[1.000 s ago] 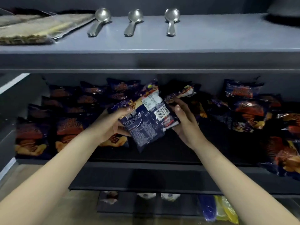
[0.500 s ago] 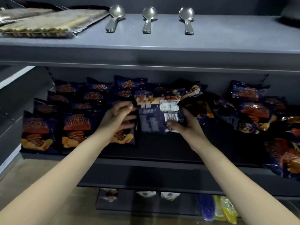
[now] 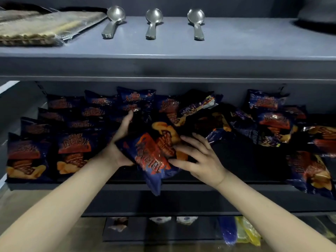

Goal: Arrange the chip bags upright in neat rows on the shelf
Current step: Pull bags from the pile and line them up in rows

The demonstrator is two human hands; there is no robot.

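Flipped round, that's the change: half a second ago a printed back with a white label faced out between the hands, and now the chip bag point(image 3: 154, 153) there shows its orange-and-red front, tilted hard, with its lowest corner hanging past the front lip of the middle shelf point(image 3: 54, 186)

From where I stand that shelf runs the full width. The upper shelf point(image 3: 236, 44) sits grey and broad above it. On the left of the middle shelf the neat rows point(image 3: 74, 153) stand upright, fronts out, stepping back toward the rear wall. Over on the right it's a jumbled pile point(image 3: 272, 124), bags leaning and lying at all angles, one slumped over the front edge at the far right. Up top on the left lie wrapped mats point(image 3: 45, 24) in clear film.

Now the tilted bag: it's at the front centre, just right of the tidy rows, caught between both hands. The left hand point(image 3: 118, 142) has its heel against the bag's left edge, with fingers together and reaching straight up the side. The right hand point(image 3: 201, 159) lies on the bag's front with fingers spread wide and thumb across the lower print.

Smallest of all, three metal spoons point(image 3: 152, 24) rest in a row on the upper shelf, bowls toward the back
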